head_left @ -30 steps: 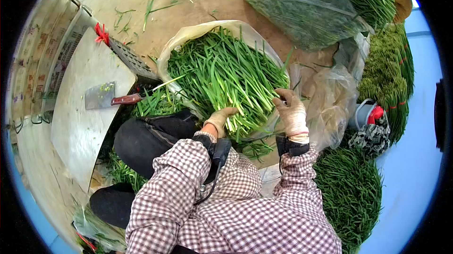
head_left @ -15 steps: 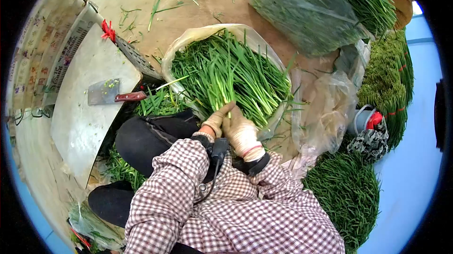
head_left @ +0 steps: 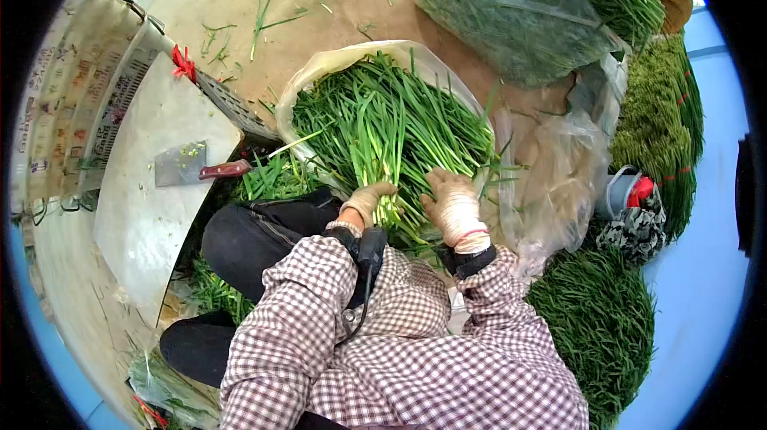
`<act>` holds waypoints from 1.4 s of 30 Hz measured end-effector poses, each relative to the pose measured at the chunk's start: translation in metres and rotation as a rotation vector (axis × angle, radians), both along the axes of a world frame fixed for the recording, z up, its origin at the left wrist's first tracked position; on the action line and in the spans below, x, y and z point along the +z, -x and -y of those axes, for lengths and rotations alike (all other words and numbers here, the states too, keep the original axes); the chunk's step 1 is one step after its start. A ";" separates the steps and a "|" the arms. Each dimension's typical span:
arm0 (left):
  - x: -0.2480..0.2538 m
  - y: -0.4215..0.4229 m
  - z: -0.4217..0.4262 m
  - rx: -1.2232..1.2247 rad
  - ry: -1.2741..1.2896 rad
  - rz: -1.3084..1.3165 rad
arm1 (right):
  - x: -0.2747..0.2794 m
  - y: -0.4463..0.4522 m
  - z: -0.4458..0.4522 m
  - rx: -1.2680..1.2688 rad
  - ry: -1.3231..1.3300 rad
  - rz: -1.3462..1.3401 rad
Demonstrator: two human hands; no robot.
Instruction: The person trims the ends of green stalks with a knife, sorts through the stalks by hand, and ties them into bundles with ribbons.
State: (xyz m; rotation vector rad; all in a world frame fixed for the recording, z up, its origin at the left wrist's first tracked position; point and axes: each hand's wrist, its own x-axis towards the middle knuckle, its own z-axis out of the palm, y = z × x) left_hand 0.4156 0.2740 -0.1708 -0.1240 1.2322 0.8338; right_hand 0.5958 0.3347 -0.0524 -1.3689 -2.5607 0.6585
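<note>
My beige-gloved left hand (head_left: pixel 369 199) is closed around a thin bunch of long green stalks with pale ends (head_left: pixel 386 211), thumb across the top, probably to keep them together. My right hand (head_left: pixel 452 202) rests over the wide heap of matching stalks (head_left: pixel 447 138); its fingertips sink among them, so I cannot tell whether it grips any. The heap lies right before me in a whitish translucent plastic bag (head_left: pixel 443 75), pale ends mostly toward me, likely for easy reach. To my left, a broad cleaver with a brown handle (head_left: pixel 180 166) lies on a grey-white board (head_left: pixel 148 238), handle past the edge, perhaps for convenience. My left fingers are mostly hidden, and a cloudy plastic sack (head_left: pixel 511 23) farther off blurs its greens
</note>
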 end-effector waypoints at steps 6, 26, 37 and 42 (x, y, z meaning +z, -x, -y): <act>0.029 0.003 -0.002 -0.198 -0.004 -0.071 | -0.003 0.040 -0.002 -0.184 0.228 -0.212; 0.056 0.002 -0.009 -0.195 0.069 -0.151 | -0.012 0.022 0.016 -0.295 0.345 -0.133; 0.042 -0.002 -0.004 -0.140 0.038 -0.147 | -0.051 0.004 -0.051 -0.321 -0.023 0.408; 0.017 -0.006 -0.002 -0.109 -0.038 0.016 | -0.009 0.044 -0.021 -0.331 0.219 0.007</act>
